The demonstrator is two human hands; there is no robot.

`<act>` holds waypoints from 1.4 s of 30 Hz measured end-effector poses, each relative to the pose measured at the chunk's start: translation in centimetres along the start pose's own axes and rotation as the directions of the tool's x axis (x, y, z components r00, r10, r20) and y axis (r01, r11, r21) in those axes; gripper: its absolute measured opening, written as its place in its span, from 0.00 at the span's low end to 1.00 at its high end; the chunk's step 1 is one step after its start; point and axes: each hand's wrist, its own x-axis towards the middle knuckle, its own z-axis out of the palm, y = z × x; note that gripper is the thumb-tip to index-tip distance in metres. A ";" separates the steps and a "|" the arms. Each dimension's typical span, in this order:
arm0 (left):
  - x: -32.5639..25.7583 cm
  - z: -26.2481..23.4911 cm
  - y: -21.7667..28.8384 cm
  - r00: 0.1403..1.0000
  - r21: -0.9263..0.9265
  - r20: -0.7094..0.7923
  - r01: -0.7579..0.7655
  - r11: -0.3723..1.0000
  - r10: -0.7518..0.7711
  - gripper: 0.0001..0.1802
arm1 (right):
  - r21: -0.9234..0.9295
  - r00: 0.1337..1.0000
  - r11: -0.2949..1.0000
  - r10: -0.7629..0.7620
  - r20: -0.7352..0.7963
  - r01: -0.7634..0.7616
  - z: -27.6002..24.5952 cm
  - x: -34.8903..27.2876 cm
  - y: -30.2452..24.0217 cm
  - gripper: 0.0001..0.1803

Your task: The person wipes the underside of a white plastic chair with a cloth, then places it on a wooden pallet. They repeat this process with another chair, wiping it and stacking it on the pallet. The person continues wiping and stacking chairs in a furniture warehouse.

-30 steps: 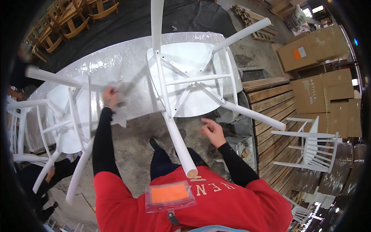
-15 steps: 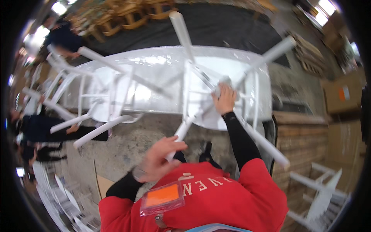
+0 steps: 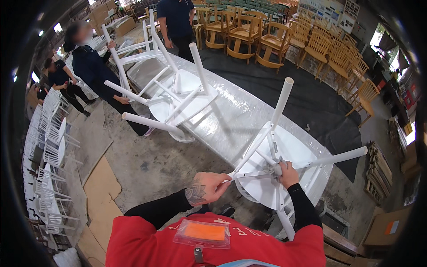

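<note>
A white wooden chair (image 3: 299, 153) lies upside down on the plastic-wrapped table, its legs pointing up and outward. My right hand (image 3: 289, 174) is closed around a crumpled grey cloth (image 3: 275, 169) and presses it where the braces cross under the seat. With fingers pinched together, my left hand (image 3: 212, 186) grips a white leg (image 3: 232, 175) on the chair's near left side. Part of that leg is hidden by the fingers.
Another upturned white chair (image 3: 180, 95) stands farther left on the wrapped table (image 3: 229, 115). A person in dark clothes (image 3: 91, 66) holds a white chair there; another stands behind. Wooden chairs (image 3: 247, 33) line the back, cardboard boxes (image 3: 387, 231) the right, white chairs (image 3: 53, 178) the left.
My view has turned, so the table now runs diagonally and more of the room shows. My left hand has gone from loose fingers by a leg to a pinch; the right stays on the cloth.
</note>
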 end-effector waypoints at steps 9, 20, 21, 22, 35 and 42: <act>0.5 -0.2 -0.5 0.998 -0.113 0.060 -0.001 0.994 0.008 0.09 | 0.018 0.986 0.996 -0.080 -0.143 0.084 0.7 15.1 -6.2 0.23; -1.0 0.7 -3.2 0.985 -0.157 0.026 -0.163 0.974 0.169 0.10 | 0.222 0.785 0.806 -0.588 0.193 0.549 4.7 5.1 -14.3 0.28; -1.1 1.0 -3.3 0.986 -0.181 0.079 -0.131 0.975 0.148 0.09 | 0.136 0.805 0.829 -0.559 0.200 0.542 4.2 7.1 -13.0 0.28; -0.6 0.8 -3.2 0.981 -0.195 0.107 -0.137 0.971 0.160 0.09 | 0.040 0.831 0.849 -0.525 0.184 0.527 3.5 10.0 -11.6 0.29; -0.8 -0.7 -1.1 0.940 -0.207 0.241 0.292 0.934 -0.241 0.17 | 0.855 0.853 0.365 0.498 0.156 -0.369 7.7 12.8 -10.6 0.30; 1.2 -0.6 -1.4 0.959 -0.222 0.253 0.184 0.958 -0.126 0.14 | 0.428 0.382 0.904 0.397 -0.835 -0.004 -9.8 24.2 -3.4 0.25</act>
